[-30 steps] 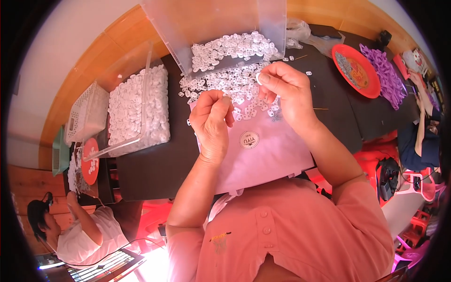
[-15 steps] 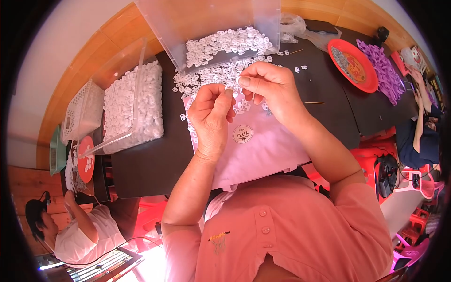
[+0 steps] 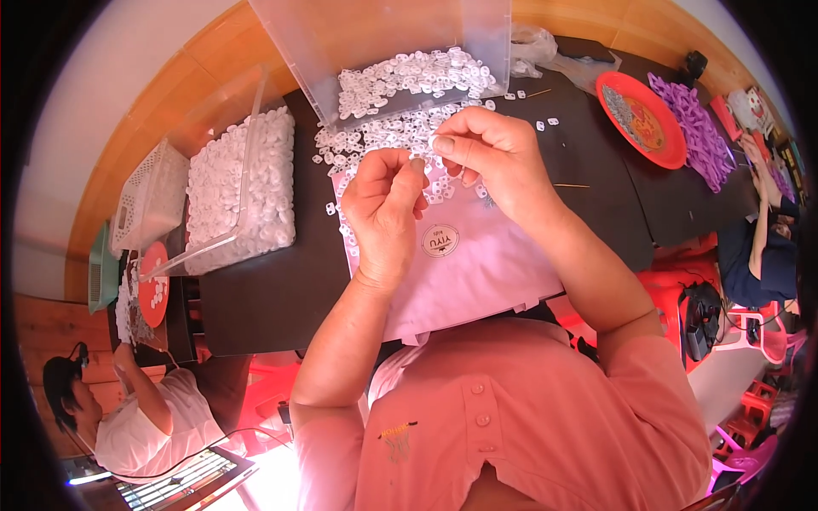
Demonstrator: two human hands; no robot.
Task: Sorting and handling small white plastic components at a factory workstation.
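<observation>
White plastic pieces (image 3: 383, 136) spill from a tilted clear bin (image 3: 400, 51) onto a black table (image 3: 281, 281); above them the left hand (image 3: 383, 213) and right hand (image 3: 494, 157) meet, fingertips pinched together on one small white piece (image 3: 429, 146); a pale sheet (image 3: 477, 264) overhangs the near table edge; bare tabletop lies open to the right; a second bin (image 3: 243, 196) crowds the left side, a red plate (image 3: 643, 115) and purple pieces (image 3: 694, 128) the far right; another person (image 3: 136, 417) sits lower left.
</observation>
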